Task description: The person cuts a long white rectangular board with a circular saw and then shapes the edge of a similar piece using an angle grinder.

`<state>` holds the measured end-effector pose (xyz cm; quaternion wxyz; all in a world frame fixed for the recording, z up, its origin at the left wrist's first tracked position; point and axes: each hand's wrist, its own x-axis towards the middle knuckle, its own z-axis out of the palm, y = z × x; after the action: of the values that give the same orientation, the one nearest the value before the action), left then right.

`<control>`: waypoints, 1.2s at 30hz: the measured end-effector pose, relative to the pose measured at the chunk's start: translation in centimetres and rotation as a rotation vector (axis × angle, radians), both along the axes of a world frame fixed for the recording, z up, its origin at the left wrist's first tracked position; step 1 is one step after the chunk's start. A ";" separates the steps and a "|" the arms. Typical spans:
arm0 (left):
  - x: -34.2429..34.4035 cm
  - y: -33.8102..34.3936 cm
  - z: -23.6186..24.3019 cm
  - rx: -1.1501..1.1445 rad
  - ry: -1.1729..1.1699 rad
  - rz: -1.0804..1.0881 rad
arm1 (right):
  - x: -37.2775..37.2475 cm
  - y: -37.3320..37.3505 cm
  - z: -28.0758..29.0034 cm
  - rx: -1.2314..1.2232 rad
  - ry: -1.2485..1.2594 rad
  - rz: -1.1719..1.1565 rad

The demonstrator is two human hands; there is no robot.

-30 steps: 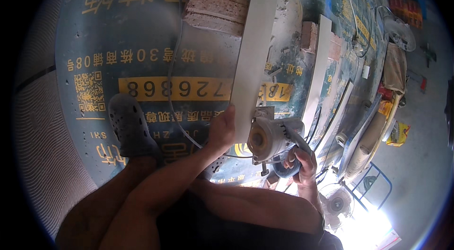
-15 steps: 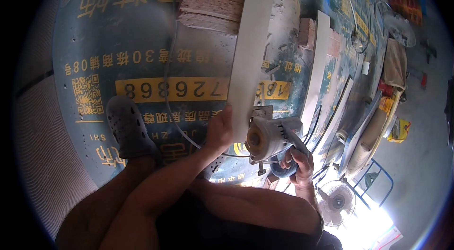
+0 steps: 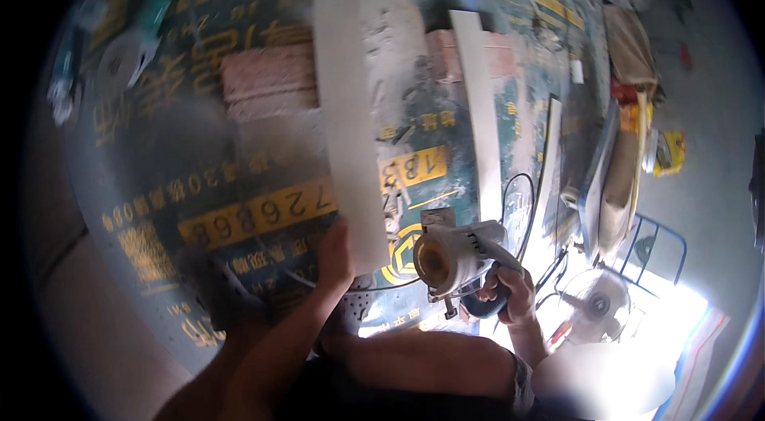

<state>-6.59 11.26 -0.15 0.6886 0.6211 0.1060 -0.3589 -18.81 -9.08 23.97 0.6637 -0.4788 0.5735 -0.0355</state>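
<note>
My left hand (image 3: pixel 335 258) is closed on the left edge of a long pale strip (image 3: pixel 348 102), close to its near end. Tile or board, I cannot tell which. The strip runs away from me and lies over a reddish brick block (image 3: pixel 271 80). In my right hand (image 3: pixel 516 292) is a handheld power cutter (image 3: pixel 458 258), gripped by its rear handle. Its round motor housing faces left, and its metal base plate (image 3: pixel 437 219) points away from me. A gap separates the cutter from the strip. Whether the blade turns cannot be seen.
A second pale strip (image 3: pixel 478 110) crosses another brick block (image 3: pixel 499 54) to the right, with a narrower strip (image 3: pixel 548 158) beyond. Dust and broken slivers litter the printed green floor sheet (image 3: pixel 263 150). A black cable (image 3: pixel 527 218) loops near the cutter. A fan (image 3: pixel 594 303) stands lower right.
The cutter has come away from the strip's right edge, opening a gap. The view has shifted, so the strip and my left hand appear farther left. My left hand still holds the strip.
</note>
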 end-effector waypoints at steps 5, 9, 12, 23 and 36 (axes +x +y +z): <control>6.0 0.6 0.6 0.364 -0.348 -0.269 | -0.7 -1.5 3.5 0.051 -0.147 -0.331; 12.1 -0.4 -0.5 0.585 -0.990 -0.374 | -3.9 -2.6 4.7 0.126 -0.170 -0.567; 17.2 -5.0 4.3 0.263 -0.749 -0.067 | -6.5 -1.8 4.8 0.175 -0.210 -0.726; 26.9 -10.6 16.2 0.245 -1.673 -1.576 | -15.1 6.8 1.8 0.268 -0.131 -0.973; 20.7 -13.3 14.8 -0.081 -1.426 -1.812 | -22.7 13.4 -1.0 0.316 0.068 -1.167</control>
<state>14.09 -2.02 14.64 0.1013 0.5085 -0.8035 -0.2924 -41.53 4.29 22.94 0.5789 0.0184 0.7608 -0.2928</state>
